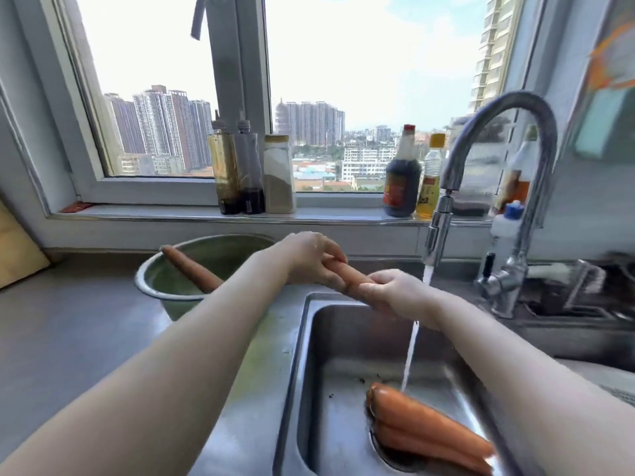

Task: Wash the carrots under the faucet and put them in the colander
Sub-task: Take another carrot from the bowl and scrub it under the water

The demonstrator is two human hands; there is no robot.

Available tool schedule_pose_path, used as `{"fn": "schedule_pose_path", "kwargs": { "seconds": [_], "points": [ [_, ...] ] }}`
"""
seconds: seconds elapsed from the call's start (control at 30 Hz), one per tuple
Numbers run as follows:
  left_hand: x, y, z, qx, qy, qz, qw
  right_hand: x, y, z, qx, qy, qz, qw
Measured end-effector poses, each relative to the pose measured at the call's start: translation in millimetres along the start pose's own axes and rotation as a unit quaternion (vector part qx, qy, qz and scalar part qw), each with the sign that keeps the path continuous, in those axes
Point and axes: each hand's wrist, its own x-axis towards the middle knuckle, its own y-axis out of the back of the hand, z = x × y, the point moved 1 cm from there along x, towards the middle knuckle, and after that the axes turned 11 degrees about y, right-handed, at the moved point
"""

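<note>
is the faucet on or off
On. Water streams from the faucet head past the right hand holding a carrot, into the sink.

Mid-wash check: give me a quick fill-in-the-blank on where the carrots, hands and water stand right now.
1. The left hand and right hand together grip one carrot beside the ____ stream from the faucet.
2. The green colander holds ____ leaning carrot.
3. The remaining carrots lie at the bottom of the ____.

Missing words: water; one; sink.
</note>
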Motion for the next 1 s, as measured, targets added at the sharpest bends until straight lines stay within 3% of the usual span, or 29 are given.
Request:
{"fn": "schedule_pose_path", "kwargs": {
  "seconds": [0.13, 0.3, 0.4, 0.53, 0.7, 0.77, 0.83, 0.9, 1.0],
  "points": [
    [5.9, -63.6, 35.6, 0.002, -0.015, -0.014, 1.0, -43.3, 12.1, 50.1, 0.102, -0.073, 0.004, 0.992],
    [12.1, -135.3, 64.3, -0.142, 0.031, -0.025, 0.989, -76.4, 25.5, 98.7, 0.069, -0.147, 0.012, 0.987],
    [15.3, -164.9, 67.6, -0.247, 0.095, -0.022, 0.964, -85.6, 26.1, 120.6, 0.098, -0.198, 0.016, 0.975],
    [19.7, -195.8, 61.0, -0.428, 0.207, -0.045, 0.879, -94.4, 19.9, 142.1, 0.199, -0.225, 0.039, 0.953],
    [25.1, -214.0, 66.9, -0.679, 0.285, -0.113, 0.667, -91.5, 18.9, 153.0, 0.205, -0.224, 0.038, 0.952],
    [25.6, -215.3, 68.8, -0.716, 0.274, -0.124, 0.629, -91.7, 17.1, 160.5, 0.18, -0.225, 0.031, 0.957],
    [25.6, -217.9, 71.8, -0.714, 0.272, -0.144, 0.629, -89.8, 15.7, 166.4, 0.103, -0.212, 0.022, 0.972],
    [24.3, -217.9, 75.6, -0.691, 0.281, -0.149, 0.65, -86.6, 12.4, 164.4, 0.026, -0.191, 0.005, 0.981],
    [30.5, -221.6, 77.8, -0.647, 0.266, -0.146, 0.7, -82.5, 5.6, 147.1, 0.039, -0.167, -0.026, 0.985]
  ]
}}
